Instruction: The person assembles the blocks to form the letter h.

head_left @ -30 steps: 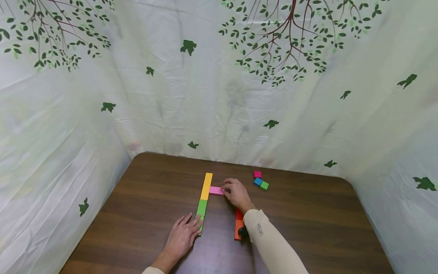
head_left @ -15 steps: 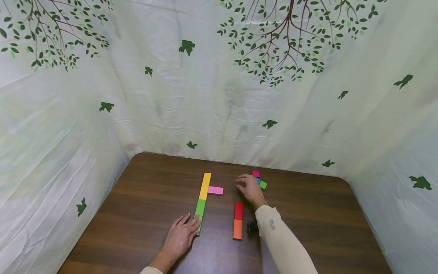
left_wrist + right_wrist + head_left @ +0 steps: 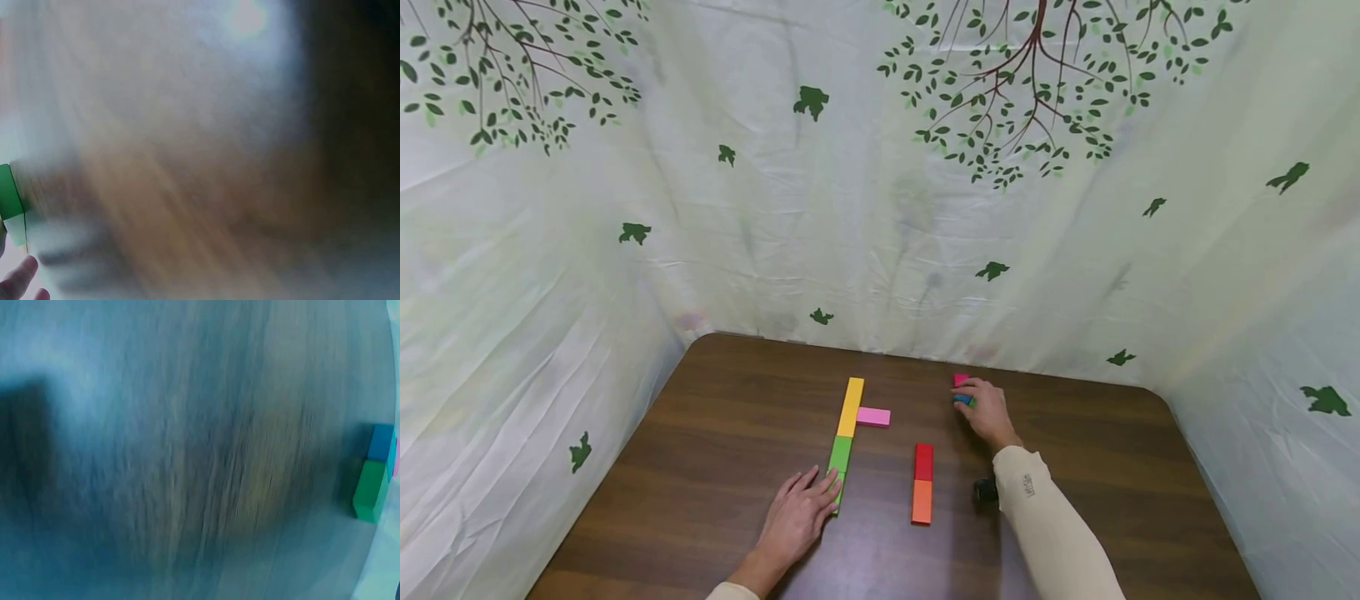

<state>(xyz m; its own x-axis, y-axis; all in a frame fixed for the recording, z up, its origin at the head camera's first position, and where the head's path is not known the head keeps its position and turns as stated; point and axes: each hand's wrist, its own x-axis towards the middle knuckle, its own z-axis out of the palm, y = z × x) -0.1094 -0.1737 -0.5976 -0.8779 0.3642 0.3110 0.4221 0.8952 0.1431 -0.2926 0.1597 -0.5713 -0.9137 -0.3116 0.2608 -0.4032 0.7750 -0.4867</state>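
Blue block, far right, sits at the right hand's fingertips (clamped? cannot tell); left hand, fingers apart, perhaps steadies the near green block.

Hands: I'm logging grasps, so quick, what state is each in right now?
Left hand: open, resting on the near green block.
Right hand: at the blue block; whether it's closed on it can't be told.

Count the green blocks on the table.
3: an upper green block at the near end of the yellow block, a lower green block partly under the left hand, and a small green block beside the blue block by the right hand. The hands could hide others.
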